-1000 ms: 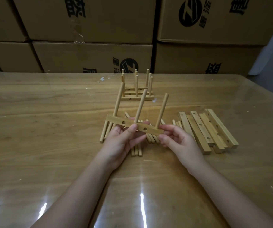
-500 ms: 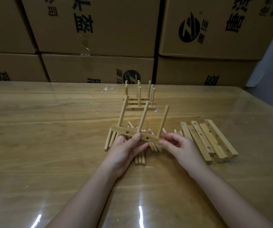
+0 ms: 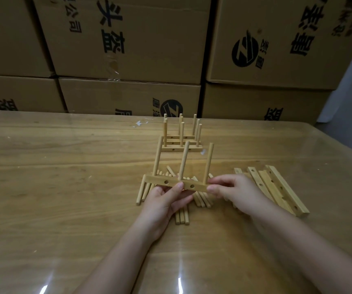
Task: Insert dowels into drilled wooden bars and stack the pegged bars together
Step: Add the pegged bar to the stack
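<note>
**Left hand (image 3: pixel 164 200) and right hand (image 3: pixel 234 190) on one pegged bar (image 3: pixel 156 179)**

Grips the bar near its middle with the left: thumb pressed flat on the drilled front face, fingers curled behind. Pinches the bar's right end between right thumb and fingertips. Holds it roughly level, just above the table and nearer than the pegged stack.

Walls off the background with cardboard boxes (image 3: pixel 128 39): matte brown, stacked, printed with black characters and round logos, one seam taped.

Spreads below them as a broad wooden table (image 3: pixel 64 187), grain running left to right, under a glossy clear film (image 3: pixel 192 262) streaked with glare.

Lies to the right as a heap of drilled bars (image 3: pixel 276 187): pale, flat, square-edged slats with round holes, side by side and slanting, their near-left part hidden by the right hand.

Stands at the far middle as a pegged stack (image 3: pixel 181 148): three bars close together front to back, round pegs upright.

Shows on the held bar a rectangular section, two round holes in the front face, and three upright dowels (image 3: pixel 183 161), smooth and round, rising from the top edge.

Fans out beneath bar and hands as loose dowels (image 3: pixel 182 215), thin round sticks flat on the table.
</note>
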A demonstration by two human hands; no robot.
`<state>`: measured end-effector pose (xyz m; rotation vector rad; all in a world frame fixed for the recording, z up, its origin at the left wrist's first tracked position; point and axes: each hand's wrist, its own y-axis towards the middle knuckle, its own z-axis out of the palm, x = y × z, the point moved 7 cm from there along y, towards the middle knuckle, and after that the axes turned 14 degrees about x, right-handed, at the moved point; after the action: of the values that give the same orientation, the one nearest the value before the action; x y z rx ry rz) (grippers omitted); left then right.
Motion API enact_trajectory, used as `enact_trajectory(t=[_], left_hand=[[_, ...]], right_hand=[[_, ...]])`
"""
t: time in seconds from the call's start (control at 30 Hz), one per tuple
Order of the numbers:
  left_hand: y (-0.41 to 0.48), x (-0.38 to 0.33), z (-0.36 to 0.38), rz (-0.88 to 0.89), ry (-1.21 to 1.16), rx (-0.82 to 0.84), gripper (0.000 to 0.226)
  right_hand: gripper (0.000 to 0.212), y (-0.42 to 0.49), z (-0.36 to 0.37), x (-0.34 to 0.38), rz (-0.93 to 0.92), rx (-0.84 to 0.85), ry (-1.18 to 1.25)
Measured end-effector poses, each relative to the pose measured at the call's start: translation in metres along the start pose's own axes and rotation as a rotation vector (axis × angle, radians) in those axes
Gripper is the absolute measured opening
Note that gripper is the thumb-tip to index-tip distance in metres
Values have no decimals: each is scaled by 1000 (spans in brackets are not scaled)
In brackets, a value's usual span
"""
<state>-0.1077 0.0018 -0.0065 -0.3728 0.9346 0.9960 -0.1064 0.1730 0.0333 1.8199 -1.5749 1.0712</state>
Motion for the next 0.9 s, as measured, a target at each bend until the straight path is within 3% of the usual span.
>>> enact_trajectory(t=[0.13, 0.43, 0.63, 0.9], left_hand=[[-4, 1, -1, -34, 19, -50, 49], [-7, 0, 9, -115, 195, 42, 44], [-9, 4, 8, -126, 264, 60, 26], [-5, 5, 8, -111, 273, 73, 19]], right_hand=[[17, 5, -12, 2, -12, -5, -31], [31, 47, -41, -7, 49, -106, -248], [34, 86, -49, -11, 73, -93, -329], [33, 124, -34, -21, 99, -49, -288]])
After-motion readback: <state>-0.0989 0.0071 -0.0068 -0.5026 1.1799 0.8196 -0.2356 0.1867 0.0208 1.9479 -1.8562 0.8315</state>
